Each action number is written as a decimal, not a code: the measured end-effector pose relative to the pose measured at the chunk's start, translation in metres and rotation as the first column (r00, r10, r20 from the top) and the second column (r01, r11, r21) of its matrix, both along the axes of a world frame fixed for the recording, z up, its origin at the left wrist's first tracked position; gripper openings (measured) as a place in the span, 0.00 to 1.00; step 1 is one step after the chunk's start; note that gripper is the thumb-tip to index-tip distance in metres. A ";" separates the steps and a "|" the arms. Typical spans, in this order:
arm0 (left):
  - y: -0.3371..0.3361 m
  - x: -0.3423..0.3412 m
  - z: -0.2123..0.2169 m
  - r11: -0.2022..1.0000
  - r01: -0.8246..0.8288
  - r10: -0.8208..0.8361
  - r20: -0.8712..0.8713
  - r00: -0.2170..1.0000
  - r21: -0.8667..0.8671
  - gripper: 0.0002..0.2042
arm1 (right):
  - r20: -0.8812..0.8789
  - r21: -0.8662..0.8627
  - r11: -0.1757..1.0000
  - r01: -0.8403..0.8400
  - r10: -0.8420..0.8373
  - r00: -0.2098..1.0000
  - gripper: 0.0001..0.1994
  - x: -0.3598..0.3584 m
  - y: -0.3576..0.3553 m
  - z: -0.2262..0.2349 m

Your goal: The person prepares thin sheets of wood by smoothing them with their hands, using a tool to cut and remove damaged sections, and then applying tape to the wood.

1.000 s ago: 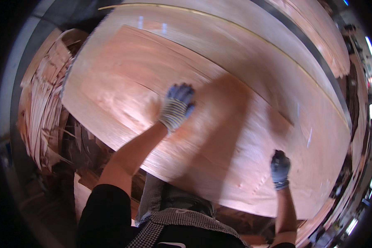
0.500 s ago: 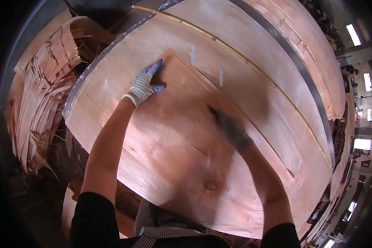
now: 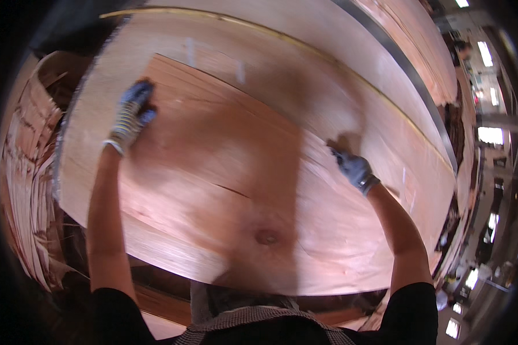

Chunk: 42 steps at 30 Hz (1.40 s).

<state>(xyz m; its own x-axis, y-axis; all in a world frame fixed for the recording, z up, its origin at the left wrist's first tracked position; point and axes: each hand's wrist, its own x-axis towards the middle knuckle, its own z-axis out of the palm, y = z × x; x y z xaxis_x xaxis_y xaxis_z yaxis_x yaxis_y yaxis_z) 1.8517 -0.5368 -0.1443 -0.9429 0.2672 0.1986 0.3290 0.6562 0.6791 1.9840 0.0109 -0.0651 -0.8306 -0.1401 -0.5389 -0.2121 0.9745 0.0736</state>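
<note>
Across the middle of the view, lying flat on a wide stack of like sheets (image 3: 351,75): a thin reddish veneer sheet (image 3: 224,172), pale at the near edge, darker towards the far left corner. Near the front, a round dark knot (image 3: 266,236); left of centre, a short dark split running along the grain. Crossing the sheet from near to far, a broad shadow.

On the far left corner of the sheet, pressed down flat: left hand (image 3: 131,115), in a grey knitted glove with blue fingers, fingers held close together and pointing away, palm on the wood. On the right part of the sheet, close to where its far edge meets the sheet beneath: right hand (image 3: 354,168), in a darker grey glove, fingers bent and bearing down on the surface; whether pinching an edge or only pressing, cannot tell. Bare forearms reaching in from the near edge, black short sleeves above them, checked apron (image 3: 259,325) at the bottom.

Beyond the top sheet, paler sheets of the stack, with a thin yellowish line (image 3: 305,49) curving along one of them and a dark band (image 3: 403,63) farther right. Down the left side, below table height, a heap of torn veneer strips (image 3: 26,195). At the far right rim, bright ceiling lights (image 3: 489,135) and blurred workshop clutter.
</note>
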 end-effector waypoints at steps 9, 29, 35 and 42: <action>0.444 0.193 0.034 0.938 0.346 -0.328 -0.268 0.906 0.021 0.21 | -0.108 0.535 0.712 -0.454 0.591 0.799 0.21 0.086 0.127 -0.030; 0.467 0.229 0.032 0.844 0.203 -0.384 -0.294 0.875 -0.497 0.24 | -0.541 -0.476 0.691 0.545 -0.718 0.438 0.08 0.468 0.211 0.025; 0.482 0.225 0.031 0.872 0.293 -0.428 -0.320 0.845 -0.391 0.24 | -0.613 -0.494 0.830 0.258 -0.543 0.574 0.17 0.277 0.322 0.003; 0.433 0.215 0.007 0.985 0.168 -0.171 -0.094 0.981 -0.046 0.22 | -0.519 -0.456 0.666 0.590 -0.738 0.432 0.09 0.359 0.157 0.030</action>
